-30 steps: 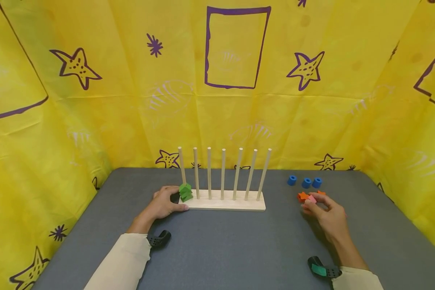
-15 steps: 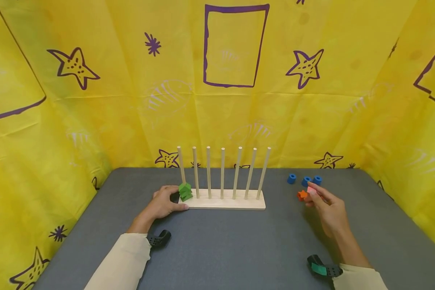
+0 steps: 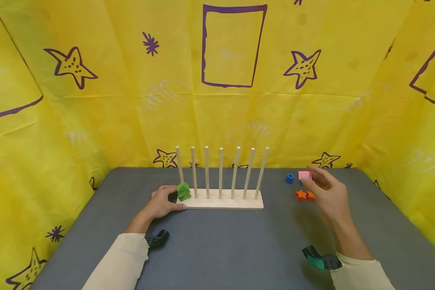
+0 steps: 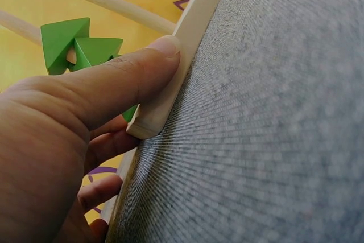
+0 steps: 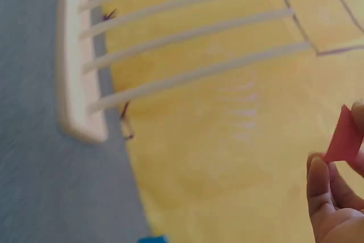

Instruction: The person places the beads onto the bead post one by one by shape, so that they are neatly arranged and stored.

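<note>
In the head view, a wooden peg stand (image 3: 224,204) with a row of upright dowels sits on the table. My left hand (image 3: 162,203) grips its left end, the thumb (image 4: 142,69) lying along the base's front edge. Green triangular-looking blocks (image 3: 183,192) are stacked on the leftmost dowel, close to that hand. To the right of the stand, my right hand (image 3: 331,197) pinches a pink block (image 3: 305,175) between thumb and fingers, held above the table. The right wrist view shows the same pink block (image 5: 344,139), its flat side angular; its full shape is partly covered by fingers.
Orange star-shaped pieces (image 3: 301,195) lie on the table below the right hand. A blue cylindrical bead (image 3: 289,179) with a hole stands behind them; more blue is mostly hidden by the hand. Yellow patterned cloth (image 3: 221,117) hangs behind the grey table (image 3: 217,245).
My right hand has lifted the pink block up and slightly left, away from the orange pieces, which now show more fully. The left hand has stayed on the stand's end.
</note>
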`<state>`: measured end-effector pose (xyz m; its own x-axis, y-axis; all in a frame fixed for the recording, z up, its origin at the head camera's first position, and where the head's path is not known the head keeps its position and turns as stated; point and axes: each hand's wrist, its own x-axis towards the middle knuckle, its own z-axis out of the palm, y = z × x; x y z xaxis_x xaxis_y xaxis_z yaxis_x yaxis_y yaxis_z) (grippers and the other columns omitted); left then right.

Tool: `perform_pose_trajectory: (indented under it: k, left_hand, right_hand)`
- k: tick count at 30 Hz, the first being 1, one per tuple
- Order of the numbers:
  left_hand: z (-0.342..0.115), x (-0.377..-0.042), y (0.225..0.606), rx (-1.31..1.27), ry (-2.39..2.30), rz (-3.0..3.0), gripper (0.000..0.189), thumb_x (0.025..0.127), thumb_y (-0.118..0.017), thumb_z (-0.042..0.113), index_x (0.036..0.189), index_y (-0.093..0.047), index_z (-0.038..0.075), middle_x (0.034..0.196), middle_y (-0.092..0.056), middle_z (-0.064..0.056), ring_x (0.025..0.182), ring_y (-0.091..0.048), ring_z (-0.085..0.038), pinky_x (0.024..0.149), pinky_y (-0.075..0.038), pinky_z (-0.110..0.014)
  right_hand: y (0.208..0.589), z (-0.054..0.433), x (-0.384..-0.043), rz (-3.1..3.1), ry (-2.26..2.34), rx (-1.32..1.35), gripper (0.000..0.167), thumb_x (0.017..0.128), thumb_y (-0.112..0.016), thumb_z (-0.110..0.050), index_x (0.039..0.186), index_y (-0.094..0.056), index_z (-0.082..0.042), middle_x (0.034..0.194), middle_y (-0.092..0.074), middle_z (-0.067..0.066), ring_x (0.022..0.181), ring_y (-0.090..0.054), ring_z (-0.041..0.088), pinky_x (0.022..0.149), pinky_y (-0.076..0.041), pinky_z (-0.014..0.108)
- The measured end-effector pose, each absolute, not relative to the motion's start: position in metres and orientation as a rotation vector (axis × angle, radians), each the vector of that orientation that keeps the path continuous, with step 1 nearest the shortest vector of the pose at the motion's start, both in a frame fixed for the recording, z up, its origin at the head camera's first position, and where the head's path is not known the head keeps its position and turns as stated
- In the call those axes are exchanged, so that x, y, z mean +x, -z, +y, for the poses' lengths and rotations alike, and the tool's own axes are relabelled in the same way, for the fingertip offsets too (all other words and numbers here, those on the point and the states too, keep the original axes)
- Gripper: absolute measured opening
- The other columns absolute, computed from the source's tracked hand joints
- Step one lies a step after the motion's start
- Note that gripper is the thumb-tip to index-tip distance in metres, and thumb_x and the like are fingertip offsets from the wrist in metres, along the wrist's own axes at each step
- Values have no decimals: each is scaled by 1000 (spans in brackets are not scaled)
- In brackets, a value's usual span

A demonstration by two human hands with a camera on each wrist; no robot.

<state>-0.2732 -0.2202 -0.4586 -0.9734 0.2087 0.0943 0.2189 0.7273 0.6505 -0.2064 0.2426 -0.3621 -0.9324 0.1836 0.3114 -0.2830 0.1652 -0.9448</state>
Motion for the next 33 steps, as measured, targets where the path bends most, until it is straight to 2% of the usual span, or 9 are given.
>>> perform_pose_trajectory:
  k: [7,12,18,25,33]
  left_hand:
    - [-222,-273,459,-359,1098,-2913,73,74,-83,41,133,-58,6,134,-50,-18,128,-33,-38,102,-13,-60]
    - [-222,-273,459,-336,1093,-2927,76,73,-83,44,134,-57,5,135,-49,-19,128,-32,-39,101,-15,-61]
    - [-222,-273,458,-358,1083,-2913,76,73,-83,43,133,-57,4,134,-50,-19,128,-33,-38,102,-14,-61]
    - [-224,-274,459,-351,1092,-2920,79,74,-83,43,135,-55,2,136,-48,-21,129,-32,-40,102,-13,-61]
    - [-223,-274,458,-364,1089,-2917,79,74,-83,43,135,-54,1,136,-48,-21,129,-32,-39,102,-13,-60]
  right_hand:
    - [328,220,-208,-2058,-1762,213,40,88,-73,-15,125,-64,-3,111,-65,2,96,-61,15,76,-49,17]
    - [306,203,-209,-2080,-1685,300,44,89,-72,-15,129,-61,-2,115,-65,4,99,-62,14,79,-49,18]
    - [283,179,-212,-2092,-1607,423,41,89,-71,-15,126,-63,0,109,-67,7,97,-63,16,80,-50,20]
    - [266,151,-222,-2033,-1610,588,37,88,-72,-10,123,-64,2,108,-67,12,95,-63,20,80,-51,24]
    - [256,121,-232,-2060,-1547,673,38,86,-74,-8,121,-64,4,105,-67,12,89,-64,21,77,-52,25]
